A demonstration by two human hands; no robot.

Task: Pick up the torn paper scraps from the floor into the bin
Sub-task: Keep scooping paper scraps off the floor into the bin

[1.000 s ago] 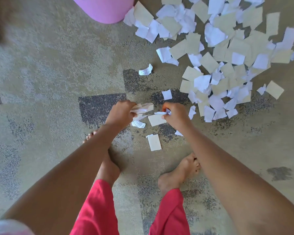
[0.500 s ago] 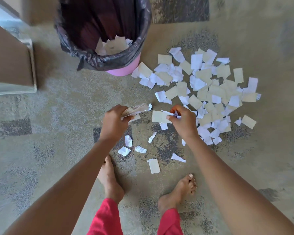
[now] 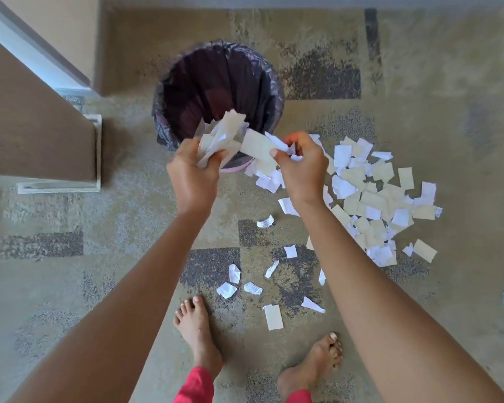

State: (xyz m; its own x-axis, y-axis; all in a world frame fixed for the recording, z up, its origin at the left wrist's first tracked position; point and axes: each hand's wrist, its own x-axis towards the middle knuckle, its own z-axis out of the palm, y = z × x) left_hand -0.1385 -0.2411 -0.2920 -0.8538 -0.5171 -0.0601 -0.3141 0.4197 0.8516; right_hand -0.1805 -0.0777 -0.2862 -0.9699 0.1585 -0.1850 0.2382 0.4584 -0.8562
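My left hand (image 3: pixel 193 173) is shut on a thick bundle of paper scraps (image 3: pixel 222 134) held over the near rim of the bin (image 3: pixel 169 91), a pink bin lined with a dark plastic bag. My right hand (image 3: pixel 303 164) grips a few more scraps (image 3: pixel 258 147) just right of the bundle, at the bin's near right edge. A large pile of white and beige torn scraps (image 3: pixel 373 199) covers the carpet to the right. Several loose scraps (image 3: pixel 245 286) lie between the pile and my bare feet.
A brown furniture piece with a pale base (image 3: pixel 41 135) stands at the left beside the bin. A wall edge (image 3: pixel 56 53) runs along the upper left. My bare feet (image 3: pixel 198 335) stand on the patterned carpet near the bottom.
Both hands rose from the floor with their scraps and moved up to the bin's near rim. The view tilted up, so the whole bin now shows.
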